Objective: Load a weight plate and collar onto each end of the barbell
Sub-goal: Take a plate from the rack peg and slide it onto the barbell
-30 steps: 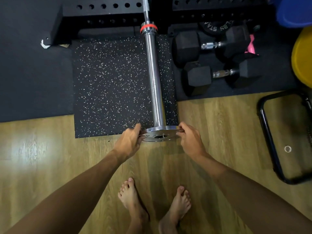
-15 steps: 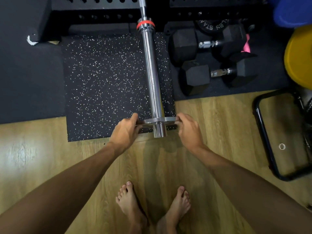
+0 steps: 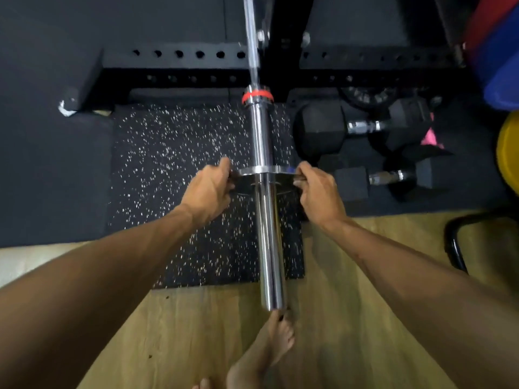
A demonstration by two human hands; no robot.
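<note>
The weight plate [image 3: 266, 175], a small silver disc, sits threaded on the chrome sleeve of the barbell [image 3: 265, 220], roughly midway between the sleeve's free end and the red ring [image 3: 257, 95] at its inner shoulder. The left hand [image 3: 209, 190] grips the plate's left edge and the right hand [image 3: 318, 193] grips its right edge, fingers curled tightly round the rim on both sides. The sleeve runs above a black speckled mat [image 3: 179, 175] and its free end reaches out over the wooden floor [image 3: 351, 318], near a bare foot [image 3: 269, 349]. Two black dumbbells [image 3: 362, 127] lie on dark matting to the right, well apart from the plate. The picture is blurred.
</note>
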